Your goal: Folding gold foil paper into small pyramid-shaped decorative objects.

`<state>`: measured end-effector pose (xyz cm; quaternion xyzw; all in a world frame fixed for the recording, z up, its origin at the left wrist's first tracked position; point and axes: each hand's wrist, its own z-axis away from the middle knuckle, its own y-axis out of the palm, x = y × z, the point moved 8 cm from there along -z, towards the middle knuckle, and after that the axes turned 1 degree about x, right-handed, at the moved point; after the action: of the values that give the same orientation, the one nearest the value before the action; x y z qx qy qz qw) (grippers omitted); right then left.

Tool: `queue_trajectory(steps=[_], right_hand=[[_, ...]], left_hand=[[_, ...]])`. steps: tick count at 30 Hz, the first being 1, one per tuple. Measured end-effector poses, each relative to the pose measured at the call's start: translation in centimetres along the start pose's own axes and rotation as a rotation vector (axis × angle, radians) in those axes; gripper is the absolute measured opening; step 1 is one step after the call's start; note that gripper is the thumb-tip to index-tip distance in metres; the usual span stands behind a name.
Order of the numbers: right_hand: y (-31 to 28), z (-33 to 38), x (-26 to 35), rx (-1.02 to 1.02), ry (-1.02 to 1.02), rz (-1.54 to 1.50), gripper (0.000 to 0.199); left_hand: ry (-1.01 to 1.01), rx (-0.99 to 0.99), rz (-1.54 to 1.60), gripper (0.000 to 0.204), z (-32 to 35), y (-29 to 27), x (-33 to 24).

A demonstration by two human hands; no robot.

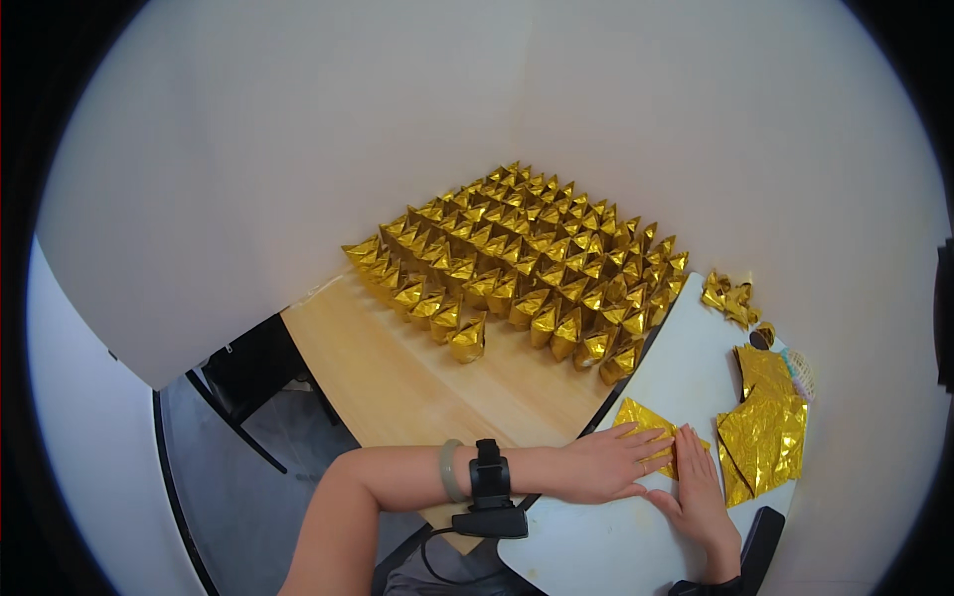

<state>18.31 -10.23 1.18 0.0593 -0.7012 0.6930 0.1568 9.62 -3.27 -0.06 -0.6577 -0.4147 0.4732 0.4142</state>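
hands flat | left hand [608, 465] and right hand [701, 497] both spread open, pressing a gold foil sheet [646, 425] under the fingers on the white surface [596, 541] | foil stack [763, 432] just right of the fingers | folded gold ingots [522, 260] well beyond

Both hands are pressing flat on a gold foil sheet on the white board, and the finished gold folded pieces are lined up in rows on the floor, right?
Not quite. The head view shows the folded gold pieces in rows on the wooden table, not the floor. The rest holds: left hand and right hand press flat on the gold foil sheet on the white board.
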Motion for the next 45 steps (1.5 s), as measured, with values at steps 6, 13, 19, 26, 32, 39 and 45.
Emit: queue_trajectory(steps=[6, 13, 19, 26, 32, 39, 45], right_hand=[[-0.8, 0.1, -0.5, -0.016, 0.004, 0.028, 0.081], [-2.8, 0.3, 0.5, -0.245, -0.106, 0.194, 0.048], [-3.3, 0.9, 0.2, -0.274, -0.099, 0.055, 0.033], [-4.1, 0.4, -1.0, -0.227, -0.160, -0.191, 0.030], [-3.9, 1.1, -3.7, -0.105, 0.082, -0.534, 0.013], [-2.3, 1.0, -4.7, -0.157, 0.293, -0.623, 0.022], [-4.2, 0.7, -1.6, -0.432, 0.039, -0.282, 0.024]], left_hand=[[-0.018, -0.011, -0.026, 0.058, 0.1, 0.0, 0.1], [-0.053, -0.037, -0.041, 0.064, 0.1, -0.3, 0.2], [-0.049, 0.015, 0.030, 0.062, 0.0, -0.2, 0.2], [-0.023, 0.125, 0.055, 0.049, 0.1, -1.1, -0.4], [0.076, 0.068, 0.064, 0.046, -0.5, -0.5, -0.6], [0.041, 0.058, 0.123, 0.053, -0.5, -1.4, -1.3], [0.037, 0.032, 0.061, 0.057, 0.0, -1.1, -1.0]])
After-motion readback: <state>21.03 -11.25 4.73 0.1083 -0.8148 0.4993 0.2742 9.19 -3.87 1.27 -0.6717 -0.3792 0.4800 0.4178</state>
